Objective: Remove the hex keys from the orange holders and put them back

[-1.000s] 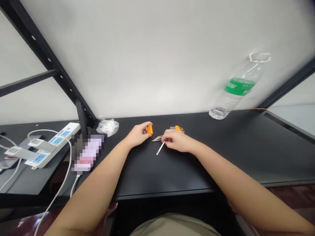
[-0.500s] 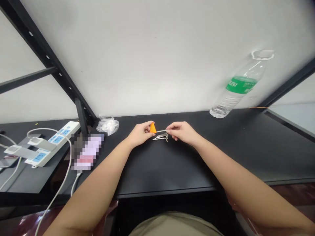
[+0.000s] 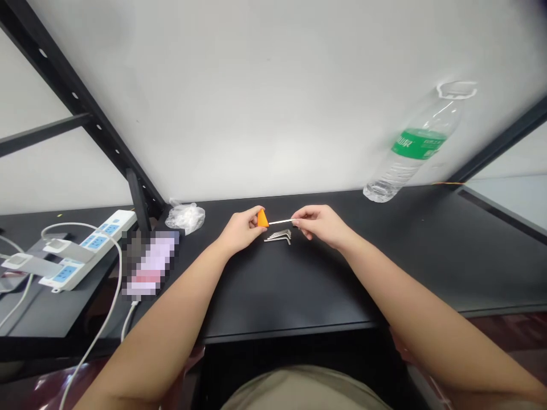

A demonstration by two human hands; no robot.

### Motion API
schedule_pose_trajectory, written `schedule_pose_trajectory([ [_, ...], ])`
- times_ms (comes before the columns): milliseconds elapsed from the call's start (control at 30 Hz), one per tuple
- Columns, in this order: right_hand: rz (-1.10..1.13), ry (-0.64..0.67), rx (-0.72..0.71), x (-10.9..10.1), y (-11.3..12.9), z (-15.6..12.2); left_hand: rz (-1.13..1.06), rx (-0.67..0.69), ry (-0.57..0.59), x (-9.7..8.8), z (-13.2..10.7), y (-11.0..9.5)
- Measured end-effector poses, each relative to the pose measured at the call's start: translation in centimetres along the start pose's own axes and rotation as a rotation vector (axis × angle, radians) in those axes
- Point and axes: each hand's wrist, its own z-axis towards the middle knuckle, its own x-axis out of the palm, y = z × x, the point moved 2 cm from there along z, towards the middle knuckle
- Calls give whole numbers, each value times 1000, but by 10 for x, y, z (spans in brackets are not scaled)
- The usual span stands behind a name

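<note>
Farthest left of the grip lies the strip (image 3: 97, 242), with a white cable (image 3: 120, 265) looping between it and the phone (image 3: 154, 262), whose screen is pixelated. Closer to the grip, up and left of it on the desk (image 3: 256, 296), sits the crumpled bag (image 3: 186, 218); all these lie as they did a second ago.

The left hand (image 3: 240, 230) grasps the orange holder (image 3: 262, 218) between thumb and fingers, as it did in both earlier frames. From the holder's right edge the rod (image 3: 280, 221) runs to the right hand (image 3: 320, 223), which pinches its far end. A second ago that rod was apart from the holder, slanting toward the desk's near edge; half a second ago it already met the holder, but less of it showed between the hands. Whether its tip is inside cannot be told.

Just below the rod, between the hands, the bent keys (image 3: 277, 238) lie bunched; the right hand partly covered them a second ago, and now they show clear. The right hand now covers the spot where more orange showed then.

Well right of the grip and behind it, the bottle (image 3: 419, 144) stands by the wall, unmoved.
</note>
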Motion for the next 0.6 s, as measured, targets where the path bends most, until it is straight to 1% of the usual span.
schedule_pose_trajectory([
  [133, 7, 21, 13, 2, 0, 0, -25, 12, 29, 1, 0, -4],
  [367, 57, -29, 17, -2, -4, 2, -55, 18, -2, 2, -1, -7],
  [600, 79, -17, 22, -2, -4, 2, -34, 15, -6, 2, -2, -7],
])
